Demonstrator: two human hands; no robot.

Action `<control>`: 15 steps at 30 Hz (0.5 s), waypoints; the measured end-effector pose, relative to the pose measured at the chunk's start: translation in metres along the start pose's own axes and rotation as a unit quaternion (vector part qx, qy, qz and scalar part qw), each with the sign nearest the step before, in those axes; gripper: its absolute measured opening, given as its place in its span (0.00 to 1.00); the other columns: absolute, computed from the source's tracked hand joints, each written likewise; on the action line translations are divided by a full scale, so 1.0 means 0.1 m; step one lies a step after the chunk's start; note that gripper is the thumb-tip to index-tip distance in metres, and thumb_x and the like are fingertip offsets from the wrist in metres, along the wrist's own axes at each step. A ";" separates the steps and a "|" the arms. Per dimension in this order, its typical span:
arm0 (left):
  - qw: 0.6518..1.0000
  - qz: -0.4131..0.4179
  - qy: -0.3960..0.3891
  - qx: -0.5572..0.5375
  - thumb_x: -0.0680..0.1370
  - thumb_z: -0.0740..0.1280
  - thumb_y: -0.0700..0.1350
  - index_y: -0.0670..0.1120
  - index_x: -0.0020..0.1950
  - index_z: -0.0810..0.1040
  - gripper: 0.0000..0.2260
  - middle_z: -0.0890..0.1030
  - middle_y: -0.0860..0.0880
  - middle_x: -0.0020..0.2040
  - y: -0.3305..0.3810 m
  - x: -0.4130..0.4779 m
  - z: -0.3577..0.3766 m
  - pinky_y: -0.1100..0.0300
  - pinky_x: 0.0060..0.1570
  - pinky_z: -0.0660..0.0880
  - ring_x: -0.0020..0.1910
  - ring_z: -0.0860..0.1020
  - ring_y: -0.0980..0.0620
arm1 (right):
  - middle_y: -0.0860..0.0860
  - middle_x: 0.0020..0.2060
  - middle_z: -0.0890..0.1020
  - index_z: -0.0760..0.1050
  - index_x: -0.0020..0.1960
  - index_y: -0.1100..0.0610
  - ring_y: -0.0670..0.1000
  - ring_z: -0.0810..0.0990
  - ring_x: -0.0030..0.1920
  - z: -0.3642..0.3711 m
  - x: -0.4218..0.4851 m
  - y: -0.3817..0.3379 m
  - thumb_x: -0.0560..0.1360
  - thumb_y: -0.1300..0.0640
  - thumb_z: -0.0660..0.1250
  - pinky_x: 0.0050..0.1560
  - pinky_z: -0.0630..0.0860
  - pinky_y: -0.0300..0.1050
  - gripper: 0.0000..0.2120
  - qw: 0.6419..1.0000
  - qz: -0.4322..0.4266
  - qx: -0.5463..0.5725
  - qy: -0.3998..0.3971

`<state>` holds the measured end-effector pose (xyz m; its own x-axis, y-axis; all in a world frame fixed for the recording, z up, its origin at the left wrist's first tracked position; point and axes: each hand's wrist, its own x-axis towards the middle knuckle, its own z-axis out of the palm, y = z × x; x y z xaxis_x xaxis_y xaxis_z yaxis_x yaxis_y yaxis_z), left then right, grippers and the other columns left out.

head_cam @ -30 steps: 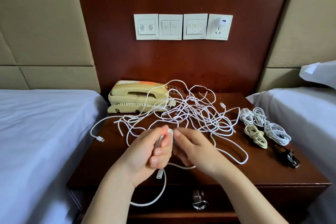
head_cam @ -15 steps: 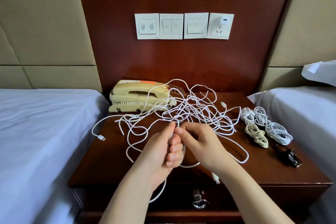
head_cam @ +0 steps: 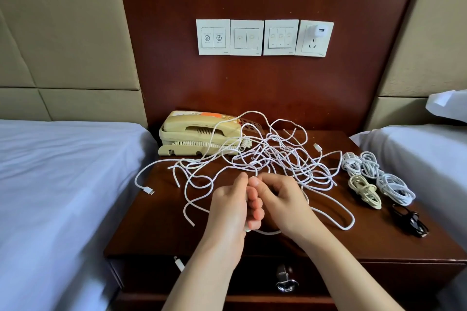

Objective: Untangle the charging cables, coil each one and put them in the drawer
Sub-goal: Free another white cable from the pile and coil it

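A tangle of white charging cables (head_cam: pixel 275 159) lies spread over the dark wooden nightstand (head_cam: pixel 151 230). My left hand (head_cam: pixel 228 207) grips a small coil of one white cable in its curled fingers. Against it, my right hand (head_cam: pixel 283 202) pinches the same cable near the fingertips. A loop of that cable (head_cam: pixel 346 219) trails right across the top. One plug end (head_cam: pixel 179 264) hangs over the front edge. The drawer (head_cam: pixel 353 280) below is closed, its metal knob (head_cam: pixel 284 281) between my forearms.
Several coiled cables lie at the right: white ones (head_cam: pixel 364 166), a cream one (head_cam: pixel 365 190) and a black one (head_cam: pixel 410 221). A beige telephone (head_cam: pixel 197 137) stands at the back left. Beds (head_cam: pixel 55 184) flank the nightstand. Wall switches and a socket with a charger (head_cam: pixel 318 31) sit above.
Both hands have moved up and away from the front edge, winding more cable into the left hand. The loop hanging below the edge has shortened, and a plug end now dangles at the left.
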<state>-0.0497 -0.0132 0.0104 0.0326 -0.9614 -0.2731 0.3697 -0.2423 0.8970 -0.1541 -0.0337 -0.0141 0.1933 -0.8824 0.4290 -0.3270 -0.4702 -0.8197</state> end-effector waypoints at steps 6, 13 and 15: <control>1.000 0.007 -0.007 -0.002 0.81 0.60 0.47 0.41 0.31 0.68 0.19 0.69 0.49 0.21 0.01 -0.01 -0.04 0.71 0.17 0.55 0.15 0.62 0.57 | 0.42 0.23 0.72 0.70 0.29 0.50 0.40 0.68 0.27 0.06 0.00 -0.01 0.79 0.56 0.61 0.31 0.63 0.31 0.19 0.999 0.012 0.033 -0.005; 0.994 -0.050 -0.093 -0.038 0.80 0.60 0.46 0.42 0.31 0.69 0.18 0.66 0.50 0.21 0.15 0.05 -0.24 0.70 0.14 0.54 0.15 0.59 0.60 | 0.42 0.25 0.70 0.73 0.31 0.47 0.40 0.65 0.29 0.09 -0.01 -0.08 0.77 0.50 0.59 0.31 0.63 0.34 0.15 1.000 -0.024 0.018 -0.002; 0.998 0.020 -0.009 0.053 0.80 0.63 0.45 0.41 0.31 0.70 0.17 0.67 0.50 0.21 0.11 0.10 -0.28 0.70 0.16 0.55 0.16 0.60 0.58 | 0.44 0.26 0.69 0.72 0.32 0.50 0.41 0.65 0.29 0.11 -0.03 -0.09 0.76 0.48 0.59 0.32 0.63 0.35 0.15 0.999 -0.033 -0.015 -0.008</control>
<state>-0.0191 -0.0221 0.0077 0.0291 -0.9727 -0.2304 0.2686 -0.2144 0.9391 -0.1412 -0.0270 -0.0121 0.2304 -0.8491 0.4753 -0.3399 -0.5279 -0.7783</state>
